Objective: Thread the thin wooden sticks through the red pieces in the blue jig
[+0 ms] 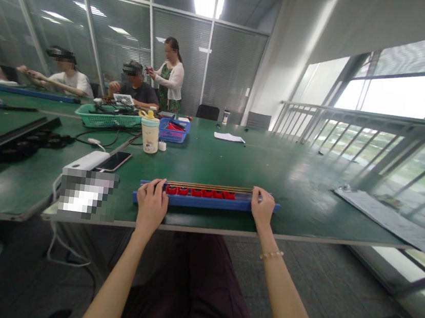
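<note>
A long blue channel-shaped holder [207, 202] lies across the table in front of me, with several red pieces [196, 192] in a row inside it. Thin gold-coloured rods [209, 186] run lengthwise along its far side. My left hand [151, 204] is curled over the left end, its fingertips closed at the rods' left ends. At the right end, my right hand [262, 209] is closed with thumb and index finger pinched at the other ends of the rods. The fingertips partly hide what they grip.
Left of the holder lie a phone [114, 161] and a white power strip [86, 160]. Beyond stand a cream bottle [149, 135], a green basket [105, 119] and a blue basket [172, 134]. A clipboard [380, 213] lies at the right. Several people are across the room.
</note>
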`<state>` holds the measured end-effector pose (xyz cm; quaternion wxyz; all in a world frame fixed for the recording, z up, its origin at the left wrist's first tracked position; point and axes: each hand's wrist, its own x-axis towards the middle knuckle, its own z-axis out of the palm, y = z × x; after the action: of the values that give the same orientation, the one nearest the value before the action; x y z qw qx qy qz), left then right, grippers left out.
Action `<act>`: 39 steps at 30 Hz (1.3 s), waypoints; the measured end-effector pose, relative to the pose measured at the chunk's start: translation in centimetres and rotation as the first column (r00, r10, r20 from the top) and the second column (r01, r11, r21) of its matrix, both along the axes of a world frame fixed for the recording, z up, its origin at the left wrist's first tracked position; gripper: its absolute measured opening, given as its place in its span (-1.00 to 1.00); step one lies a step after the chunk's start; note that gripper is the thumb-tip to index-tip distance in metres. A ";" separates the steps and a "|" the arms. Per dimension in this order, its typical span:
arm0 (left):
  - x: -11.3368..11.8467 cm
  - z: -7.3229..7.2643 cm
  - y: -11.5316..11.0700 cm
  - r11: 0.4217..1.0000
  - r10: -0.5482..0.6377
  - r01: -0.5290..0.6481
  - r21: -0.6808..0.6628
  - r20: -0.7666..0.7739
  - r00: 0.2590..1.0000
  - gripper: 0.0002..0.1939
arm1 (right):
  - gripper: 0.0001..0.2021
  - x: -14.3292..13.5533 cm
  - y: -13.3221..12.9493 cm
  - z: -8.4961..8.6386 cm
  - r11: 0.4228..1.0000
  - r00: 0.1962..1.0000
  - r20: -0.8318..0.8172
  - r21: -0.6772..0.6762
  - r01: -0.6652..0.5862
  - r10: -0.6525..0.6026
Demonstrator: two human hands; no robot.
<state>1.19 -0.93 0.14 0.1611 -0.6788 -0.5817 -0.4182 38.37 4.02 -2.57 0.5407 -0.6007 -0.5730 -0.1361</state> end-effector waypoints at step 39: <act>0.0 -0.1 0.1 1.000 0.006 -0.006 0.006 -0.024 1.000 -0.51 | -0.43 -0.3 -0.4 0.4 0.997 0.998 -0.019 -0.048 0.062 -0.063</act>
<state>1.16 -0.87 0.00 0.1713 -0.6815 -0.5807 -0.4111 38.07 3.62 -2.18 0.5274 -0.6324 -0.5514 -0.1333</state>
